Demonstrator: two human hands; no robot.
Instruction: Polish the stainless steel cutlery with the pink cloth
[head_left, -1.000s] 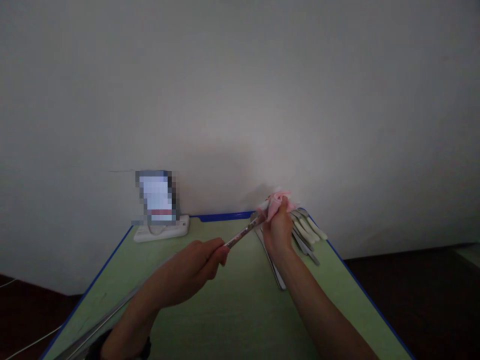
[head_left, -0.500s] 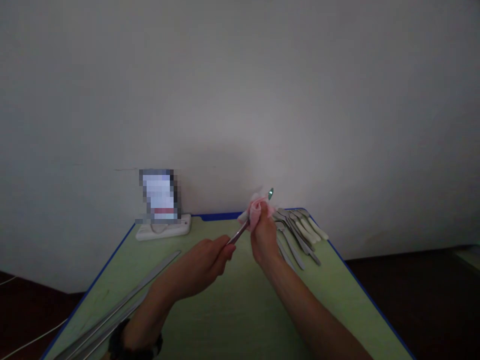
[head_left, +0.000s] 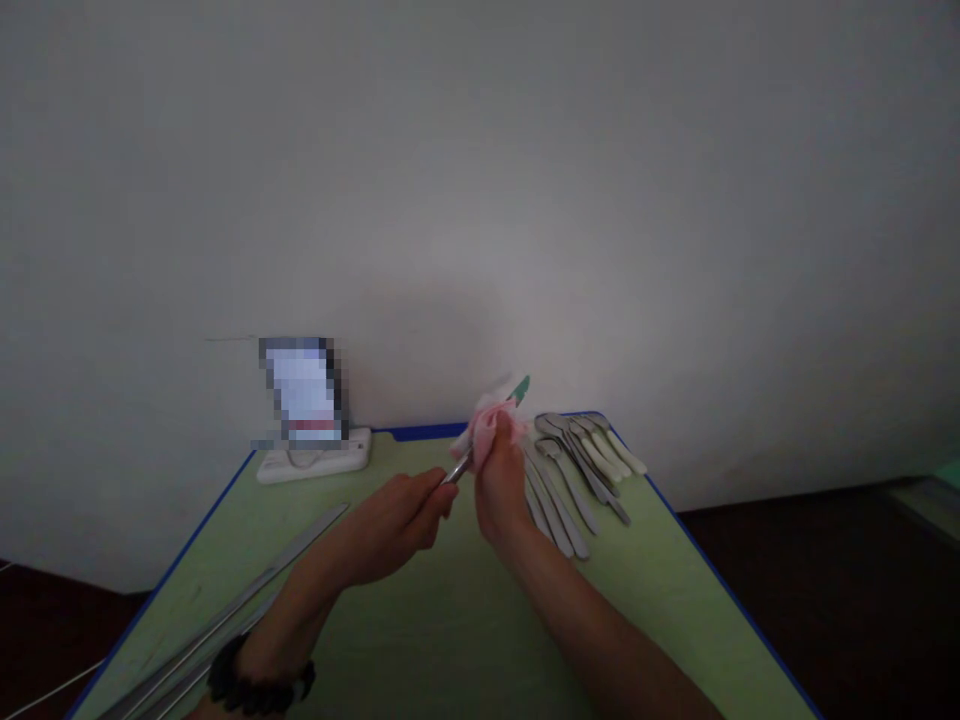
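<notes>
My left hand (head_left: 397,528) is closed round the handle end of a metal table knife (head_left: 458,466). The knife slants up and to the right, away from me. Around its middle, my right hand (head_left: 501,485) pinches a crumpled pink and white cloth (head_left: 487,425). Past the cloth only the blade's tip shows, with a greenish sheen; the stretch inside the cloth is hidden. Just right of my right hand lie several pieces of cutlery, among them a spoon (head_left: 576,484) and a white-handled piece (head_left: 625,453).
Long metal table knives (head_left: 296,548) lie along the left side of the green table (head_left: 450,630), partly behind my left forearm. A blurred phone (head_left: 304,390) stands on a white base (head_left: 315,460) at the back left. A wall (head_left: 480,200) rises behind the table's blue edge.
My right hand and the cloth have slid a little down the knife, so more of the blade tip shows. The whole view has shifted slightly; both hands keep their grip.
</notes>
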